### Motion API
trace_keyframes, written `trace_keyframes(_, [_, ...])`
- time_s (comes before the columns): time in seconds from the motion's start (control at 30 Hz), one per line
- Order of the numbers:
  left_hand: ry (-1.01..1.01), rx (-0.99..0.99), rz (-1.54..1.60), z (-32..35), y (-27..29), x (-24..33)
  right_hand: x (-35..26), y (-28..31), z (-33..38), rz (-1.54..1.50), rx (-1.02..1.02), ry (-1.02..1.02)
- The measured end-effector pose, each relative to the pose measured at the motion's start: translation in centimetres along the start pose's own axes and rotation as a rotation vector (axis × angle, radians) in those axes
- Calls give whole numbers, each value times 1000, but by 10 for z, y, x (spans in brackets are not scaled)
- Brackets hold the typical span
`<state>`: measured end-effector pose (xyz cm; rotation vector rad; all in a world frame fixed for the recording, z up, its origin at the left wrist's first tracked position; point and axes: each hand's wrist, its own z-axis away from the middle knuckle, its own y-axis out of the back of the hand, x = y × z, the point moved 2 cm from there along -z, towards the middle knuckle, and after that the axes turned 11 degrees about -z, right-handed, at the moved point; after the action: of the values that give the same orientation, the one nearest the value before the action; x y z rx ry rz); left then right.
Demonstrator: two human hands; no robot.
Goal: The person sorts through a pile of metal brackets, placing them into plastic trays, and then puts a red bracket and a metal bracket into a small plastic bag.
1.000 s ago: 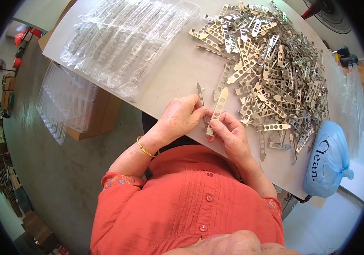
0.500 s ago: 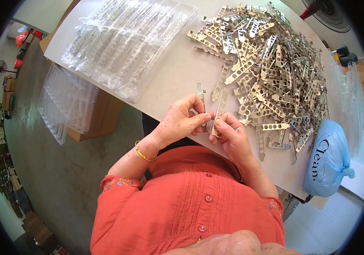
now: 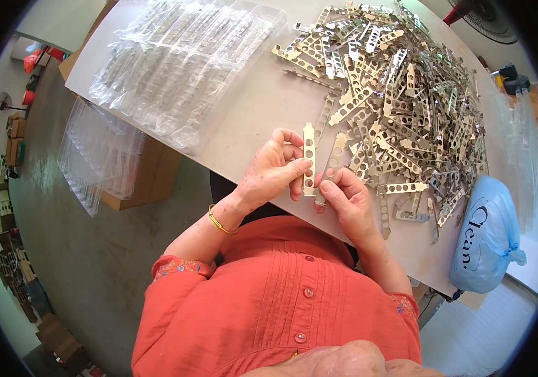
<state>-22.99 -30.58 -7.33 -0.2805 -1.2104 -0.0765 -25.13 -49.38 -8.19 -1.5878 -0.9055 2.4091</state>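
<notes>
My left hand (image 3: 277,171) pinches a flat metal slot bracket (image 3: 309,157) with a row of round holes, held upright with its face toward me. Just to the right, my right hand (image 3: 346,196) grips a second perforated bracket (image 3: 335,154) near its lower end, between thumb and fingers. The two brackets stand side by side, close together, over the table's near edge. Beyond and to the right spreads a large heap of similar metal brackets (image 3: 401,107), several lying loose by my right hand.
A clear plastic tray (image 3: 174,69) of wrapped brackets stands at the table's far left. More clear trays (image 3: 102,151) rest on a cardboard box (image 3: 146,179) below the table edge. A blue plastic bag (image 3: 485,235) sits at the right edge. A black fan (image 3: 485,19) is at far right.
The bracket in my left hand has turned from edge-on to face me, showing its holes. The bracket in my right hand has turned slightly too and leans a little right.
</notes>
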Motion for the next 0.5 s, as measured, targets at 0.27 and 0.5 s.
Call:
trace_keyframes(0.27, [-6, -40, 129, -2, 5, -8, -1, 1, -1, -37, -9, -4])
trace_keyframes(0.5, [-14, -49, 115, -5, 5, -9, 0, 1, -2, -81, -8, 25])
